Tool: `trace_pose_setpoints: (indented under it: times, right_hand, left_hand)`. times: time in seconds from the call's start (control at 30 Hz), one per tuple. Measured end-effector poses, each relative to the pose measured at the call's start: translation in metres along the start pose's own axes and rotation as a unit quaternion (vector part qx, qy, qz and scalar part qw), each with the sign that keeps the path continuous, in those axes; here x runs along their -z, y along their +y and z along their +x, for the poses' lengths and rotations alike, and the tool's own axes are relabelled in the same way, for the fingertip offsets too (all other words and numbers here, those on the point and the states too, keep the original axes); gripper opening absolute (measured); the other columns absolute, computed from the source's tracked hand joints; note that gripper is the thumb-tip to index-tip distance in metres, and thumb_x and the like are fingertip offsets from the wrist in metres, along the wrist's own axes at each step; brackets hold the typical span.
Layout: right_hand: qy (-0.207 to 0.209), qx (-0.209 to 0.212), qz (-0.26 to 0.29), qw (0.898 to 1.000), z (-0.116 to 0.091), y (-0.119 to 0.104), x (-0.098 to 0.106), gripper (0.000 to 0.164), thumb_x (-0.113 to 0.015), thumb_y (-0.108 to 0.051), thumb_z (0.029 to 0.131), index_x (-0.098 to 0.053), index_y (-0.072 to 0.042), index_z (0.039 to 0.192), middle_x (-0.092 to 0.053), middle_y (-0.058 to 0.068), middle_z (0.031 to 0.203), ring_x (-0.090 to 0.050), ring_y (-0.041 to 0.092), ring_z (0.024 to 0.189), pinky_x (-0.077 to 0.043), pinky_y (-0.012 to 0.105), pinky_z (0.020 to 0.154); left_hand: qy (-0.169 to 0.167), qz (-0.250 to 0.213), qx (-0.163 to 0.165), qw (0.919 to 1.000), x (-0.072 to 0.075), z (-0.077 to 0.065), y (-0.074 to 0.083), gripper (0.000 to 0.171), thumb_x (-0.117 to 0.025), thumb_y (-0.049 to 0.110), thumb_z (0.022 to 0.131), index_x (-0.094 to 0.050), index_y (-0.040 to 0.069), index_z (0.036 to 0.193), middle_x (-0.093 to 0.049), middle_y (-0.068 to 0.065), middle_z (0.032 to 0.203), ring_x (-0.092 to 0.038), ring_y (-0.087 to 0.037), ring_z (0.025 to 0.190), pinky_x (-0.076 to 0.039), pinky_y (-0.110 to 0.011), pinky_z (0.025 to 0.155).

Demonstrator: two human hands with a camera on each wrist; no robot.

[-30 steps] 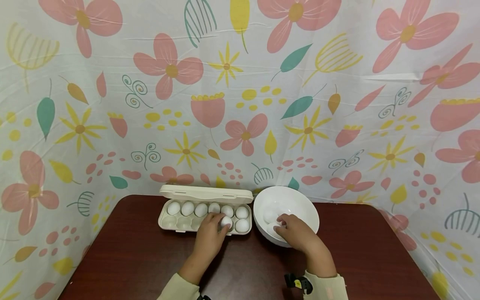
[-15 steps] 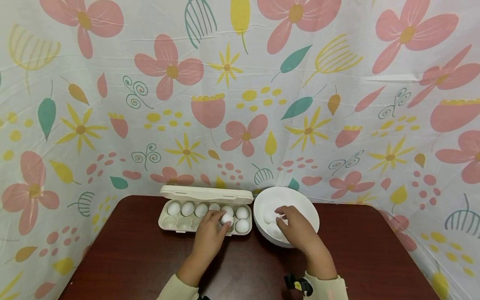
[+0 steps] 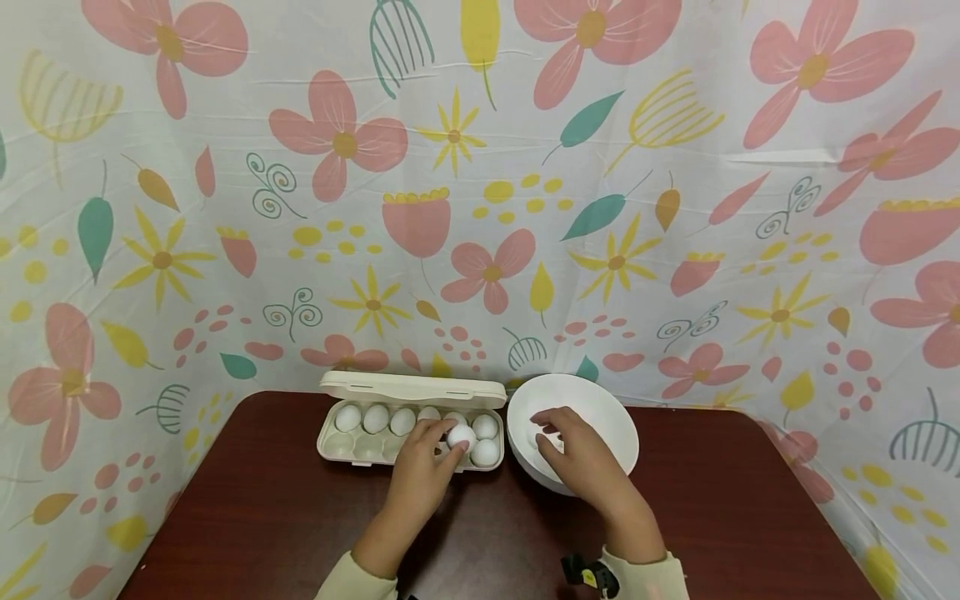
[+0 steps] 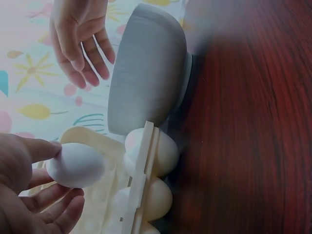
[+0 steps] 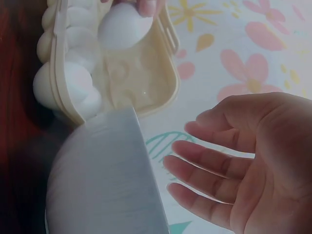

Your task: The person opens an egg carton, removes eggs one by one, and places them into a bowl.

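My left hand (image 3: 422, 463) pinches a white egg (image 4: 77, 165) between thumb and fingers, lifted over the cream egg carton (image 3: 337, 451). The carton's lid (image 3: 412, 387) stands raised at the back. A full back row of eggs shows, with one more egg (image 3: 484, 452) at the front right; several front cups at the left hold none. My right hand (image 5: 243, 161) hovers over the white bowl (image 3: 611, 412), its fingers spread and slightly bent, holding nothing. Eggs in the bowl are mostly hidden behind this hand in the head view.
Carton and bowl stand side by side at the back of a dark red-brown table (image 3: 495, 542). Right behind them hangs a white cloth (image 3: 480, 192) printed with flowers. A dark strap (image 3: 592, 575) is at the right wrist.
The left hand has raised the egg up from the carton's front row and slightly to the right. The right hand has let go of an egg in the bowl, opened and moved slightly left.
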State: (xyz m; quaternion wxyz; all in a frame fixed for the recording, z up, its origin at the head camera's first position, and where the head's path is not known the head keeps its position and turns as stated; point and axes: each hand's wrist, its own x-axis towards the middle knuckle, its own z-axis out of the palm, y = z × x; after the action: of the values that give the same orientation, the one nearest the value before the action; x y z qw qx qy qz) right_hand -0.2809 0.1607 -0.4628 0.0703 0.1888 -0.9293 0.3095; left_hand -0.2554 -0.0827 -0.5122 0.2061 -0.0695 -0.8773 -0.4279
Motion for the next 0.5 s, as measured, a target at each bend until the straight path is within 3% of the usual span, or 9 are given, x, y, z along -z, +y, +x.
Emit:
trace_pose_setpoints:
  times: [0.5]
  right_hand:
    - [-0.016,0.059,0.014,0.998,-0.002,-0.012,-0.011,0.038,-0.077,-0.017,0.089,-0.066,-0.011,0.124,-0.067,0.003,0.119,-0.067,0.024,0.107,-0.056,0.041,0.093]
  left_hand:
    - [-0.012,-0.046,-0.001,0.9989,0.003,-0.002,0.012,0.036,-0.075,0.024,0.092,-0.07,0.006,0.123,-0.067,-0.006,0.115,-0.068,-0.02,0.096,-0.06,-0.034,0.081]
